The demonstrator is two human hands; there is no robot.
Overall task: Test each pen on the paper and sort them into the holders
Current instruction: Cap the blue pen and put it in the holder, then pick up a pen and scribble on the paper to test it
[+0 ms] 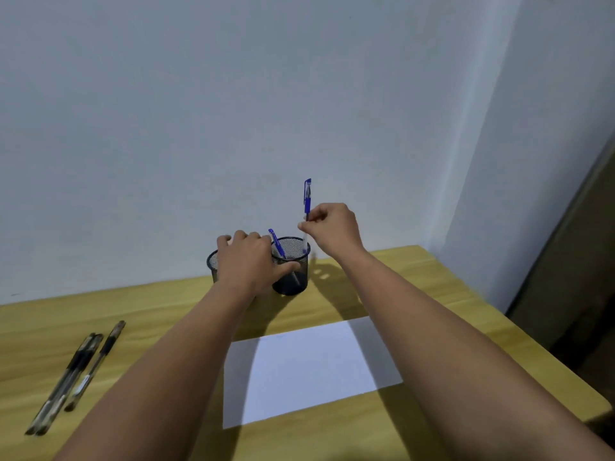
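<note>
Two black mesh holders stand at the back of the wooden table. My right hand [332,229] pinches a blue capped pen [307,201] upright, its lower end inside the right holder [293,281]. Another blue pen [277,243] leans in that same holder. My left hand [248,261] grips the right holder's left side, thumb on its front, and hides most of the left holder [213,262]. A white sheet of paper [309,367] lies in front. Three black pens [78,374] lie side by side at the left of the table.
The table [149,314] stands against a pale wall, with a corner at the right. Its right edge falls off to a dark floor area. Both forearms reach across the paper's sides.
</note>
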